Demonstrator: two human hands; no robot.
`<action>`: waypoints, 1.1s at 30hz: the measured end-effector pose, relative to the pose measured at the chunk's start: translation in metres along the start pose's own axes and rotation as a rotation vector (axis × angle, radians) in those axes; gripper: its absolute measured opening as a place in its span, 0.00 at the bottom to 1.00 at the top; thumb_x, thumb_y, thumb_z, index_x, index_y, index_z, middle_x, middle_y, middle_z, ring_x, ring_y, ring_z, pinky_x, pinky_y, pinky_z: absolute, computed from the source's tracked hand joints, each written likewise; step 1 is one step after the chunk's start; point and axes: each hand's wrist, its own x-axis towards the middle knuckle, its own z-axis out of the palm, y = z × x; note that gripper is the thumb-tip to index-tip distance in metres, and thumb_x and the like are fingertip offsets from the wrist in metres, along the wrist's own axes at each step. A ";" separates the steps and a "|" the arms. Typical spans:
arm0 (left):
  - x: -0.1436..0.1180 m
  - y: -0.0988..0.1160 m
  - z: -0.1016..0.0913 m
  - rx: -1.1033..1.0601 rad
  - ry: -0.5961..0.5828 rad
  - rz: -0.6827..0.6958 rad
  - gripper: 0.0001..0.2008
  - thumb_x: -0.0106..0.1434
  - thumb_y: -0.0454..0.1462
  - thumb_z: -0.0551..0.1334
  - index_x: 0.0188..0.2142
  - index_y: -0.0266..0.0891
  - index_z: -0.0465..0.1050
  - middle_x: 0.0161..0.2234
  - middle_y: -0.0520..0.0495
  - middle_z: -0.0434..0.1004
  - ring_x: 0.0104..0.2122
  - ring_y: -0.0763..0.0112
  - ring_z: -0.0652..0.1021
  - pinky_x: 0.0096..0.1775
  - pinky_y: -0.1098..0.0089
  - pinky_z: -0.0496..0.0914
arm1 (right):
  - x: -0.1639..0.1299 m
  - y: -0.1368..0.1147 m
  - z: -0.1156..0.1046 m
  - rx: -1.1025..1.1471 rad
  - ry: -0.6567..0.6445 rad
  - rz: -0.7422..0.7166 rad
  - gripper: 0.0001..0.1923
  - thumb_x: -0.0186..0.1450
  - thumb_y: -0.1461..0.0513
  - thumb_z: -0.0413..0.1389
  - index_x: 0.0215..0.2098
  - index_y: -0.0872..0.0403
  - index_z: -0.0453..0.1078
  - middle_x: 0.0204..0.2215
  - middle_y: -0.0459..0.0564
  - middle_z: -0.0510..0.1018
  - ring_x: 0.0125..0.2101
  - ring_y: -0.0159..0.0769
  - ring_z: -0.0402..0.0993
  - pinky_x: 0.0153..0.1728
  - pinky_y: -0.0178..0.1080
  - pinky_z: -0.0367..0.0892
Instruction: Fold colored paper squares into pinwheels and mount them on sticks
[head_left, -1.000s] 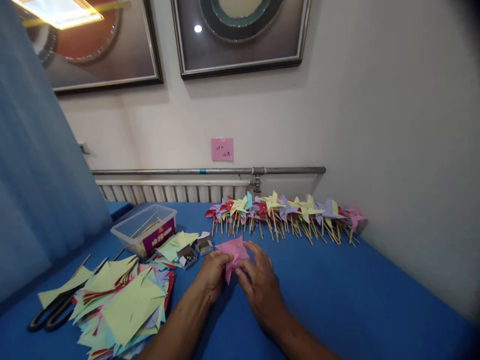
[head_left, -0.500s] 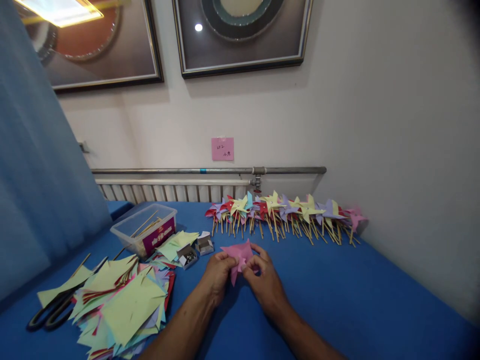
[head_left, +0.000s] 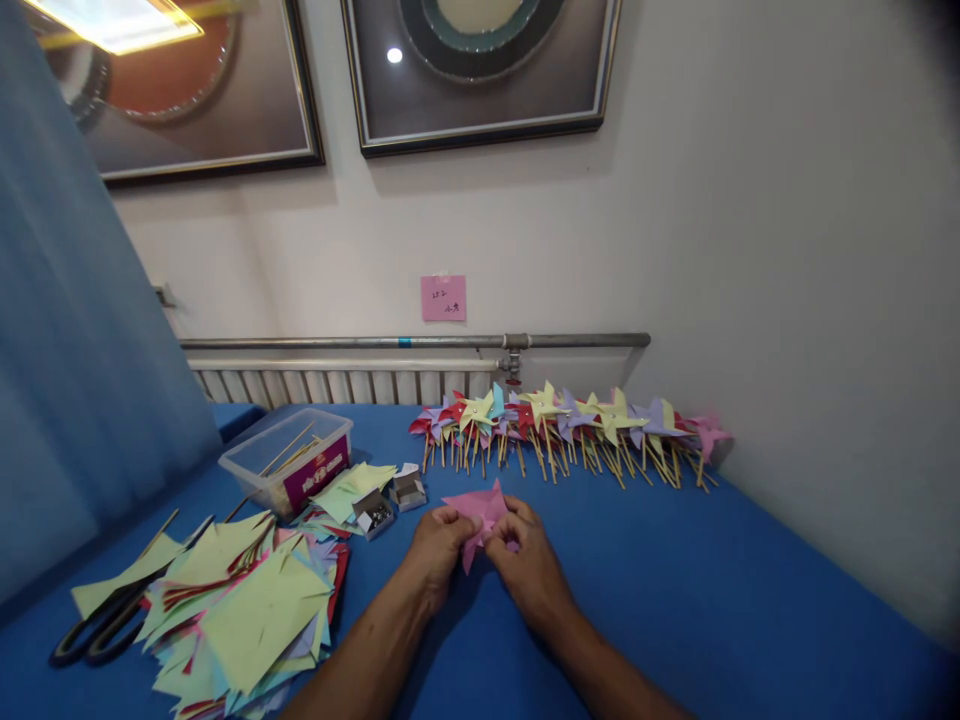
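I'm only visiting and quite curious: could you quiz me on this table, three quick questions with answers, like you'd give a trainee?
1. What do the left hand and right hand both hold?
a) black-handled metal scissors
b) folded pink paper
c) a square yellow paper sheet
2. True or false: the clear rectangular plastic tub contains thin wooden sticks.
3. How many small, open, grey cardboard boxes sit beyond the hands?

Key: 1 b; 2 true; 3 two.
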 end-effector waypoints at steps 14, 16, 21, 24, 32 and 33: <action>0.000 0.003 -0.002 0.113 -0.001 -0.040 0.15 0.43 0.41 0.71 0.19 0.39 0.65 0.14 0.53 0.69 0.15 0.76 0.67 0.21 0.73 0.58 | 0.011 0.007 -0.011 0.120 0.150 -0.071 0.12 0.62 0.54 0.57 0.41 0.50 0.74 0.55 0.58 0.73 0.57 0.49 0.69 0.59 0.52 0.62; -0.001 0.003 0.000 0.131 0.001 -0.051 0.14 0.44 0.41 0.70 0.19 0.39 0.66 0.14 0.53 0.69 0.15 0.75 0.67 0.22 0.73 0.59 | 0.012 0.007 -0.014 0.111 0.152 -0.106 0.12 0.63 0.53 0.56 0.40 0.50 0.74 0.54 0.57 0.73 0.57 0.49 0.69 0.59 0.52 0.62; -0.002 0.003 0.001 0.151 0.013 -0.054 0.13 0.45 0.38 0.69 0.18 0.40 0.64 0.13 0.55 0.67 0.15 0.75 0.67 0.23 0.72 0.61 | 0.010 0.001 -0.019 0.076 0.135 -0.165 0.11 0.66 0.53 0.54 0.34 0.50 0.75 0.51 0.56 0.73 0.54 0.48 0.70 0.57 0.51 0.63; -0.002 0.005 0.001 0.163 0.009 -0.064 0.13 0.46 0.37 0.68 0.16 0.40 0.63 0.12 0.56 0.64 0.14 0.76 0.66 0.24 0.72 0.62 | 0.006 -0.006 -0.021 0.036 0.141 -0.224 0.11 0.67 0.54 0.54 0.33 0.49 0.75 0.48 0.54 0.74 0.53 0.47 0.70 0.56 0.50 0.63; -0.003 0.007 0.001 0.258 0.055 -0.056 0.11 0.50 0.37 0.67 0.18 0.41 0.66 0.14 0.53 0.67 0.16 0.74 0.66 0.23 0.72 0.57 | 0.006 -0.014 -0.024 0.118 0.101 -0.140 0.14 0.68 0.52 0.50 0.38 0.51 0.73 0.33 0.50 0.77 0.37 0.42 0.73 0.41 0.42 0.68; -0.003 0.007 0.001 0.276 0.047 -0.042 0.11 0.51 0.37 0.66 0.18 0.40 0.66 0.14 0.53 0.67 0.16 0.75 0.65 0.23 0.72 0.56 | 0.008 -0.012 -0.024 0.164 0.100 -0.085 0.16 0.68 0.51 0.50 0.40 0.51 0.73 0.31 0.49 0.77 0.33 0.40 0.73 0.37 0.41 0.69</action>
